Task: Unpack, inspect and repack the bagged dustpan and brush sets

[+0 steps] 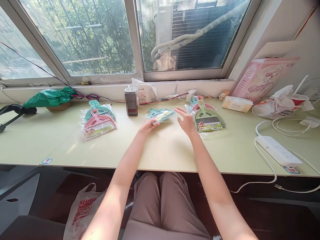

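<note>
A teal dustpan and brush set (pixel 161 114) in clear wrapping is tilted in front of me at the middle of the table. My left hand (pixel 149 125) pinches its near left edge. My right hand (pixel 185 120) is off its right side, fingers spread and holding nothing. Just right of that hand lies a green dustpan and brush set (pixel 208 117), overlapping a pink set (pixel 200 100) and a teal one behind it. On the left, a pink set (pixel 98 126) rests partly over a teal set (pixel 96 107), both bagged.
A cup (pixel 132 101) stands near the windowsill. Left are a green plastic bag (pixel 50 98) and black headphones (pixel 15 110). To the right are a tissue pack (pixel 237 104), a pink box (pixel 267 78), a takeaway bag (pixel 271 106) and a white power strip (pixel 278 151) with cables.
</note>
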Demonstrator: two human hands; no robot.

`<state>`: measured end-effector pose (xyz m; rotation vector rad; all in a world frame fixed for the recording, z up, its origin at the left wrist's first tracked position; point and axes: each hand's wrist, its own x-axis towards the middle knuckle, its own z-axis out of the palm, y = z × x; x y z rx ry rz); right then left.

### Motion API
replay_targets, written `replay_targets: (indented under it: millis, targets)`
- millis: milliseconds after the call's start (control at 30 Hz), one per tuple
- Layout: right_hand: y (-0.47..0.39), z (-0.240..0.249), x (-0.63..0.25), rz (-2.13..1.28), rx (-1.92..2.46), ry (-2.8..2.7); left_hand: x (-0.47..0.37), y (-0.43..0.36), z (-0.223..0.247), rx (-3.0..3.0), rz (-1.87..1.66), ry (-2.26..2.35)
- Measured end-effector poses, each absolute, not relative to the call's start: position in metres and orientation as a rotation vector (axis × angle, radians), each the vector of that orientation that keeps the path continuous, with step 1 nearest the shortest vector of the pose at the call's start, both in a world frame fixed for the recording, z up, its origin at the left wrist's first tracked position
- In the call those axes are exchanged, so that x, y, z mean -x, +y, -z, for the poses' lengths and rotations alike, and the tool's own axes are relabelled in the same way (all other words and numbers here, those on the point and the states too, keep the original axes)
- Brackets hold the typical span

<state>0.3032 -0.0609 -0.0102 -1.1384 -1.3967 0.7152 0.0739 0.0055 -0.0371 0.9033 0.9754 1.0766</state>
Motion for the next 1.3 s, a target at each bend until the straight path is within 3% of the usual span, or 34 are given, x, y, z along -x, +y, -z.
replay_targets:
  millis: [100,167,433,767,1067,1300]
  targets:
    - [-0.059,0.016,-0.307,-0.288,1.256,-1.659,-0.059,0.005,0.032,-0.780,-0.969,1.044]
    - [-0.054,0.023,-0.310,-0.200,1.292,-1.723,-0.054,0.005,0.029,-0.770,-0.913,1.016]
    - [-0.051,0.024,-0.308,-0.513,1.069,-1.471,-0.050,-0.003,0.027,-1.009,-0.668,0.923]
    - [-0.044,0.037,-0.306,-0.367,1.193,-1.275,-0.059,-0.010,0.030,-1.201,-0.635,0.877]
    - [-0.036,0.046,-0.303,-1.163,1.097,-0.852,-0.051,-0.010,0.023,-1.319,-0.611,0.843]
    - [-0.025,0.056,-0.305,-1.016,1.213,-0.732,-0.060,-0.017,0.018,-1.384,-0.657,0.936]
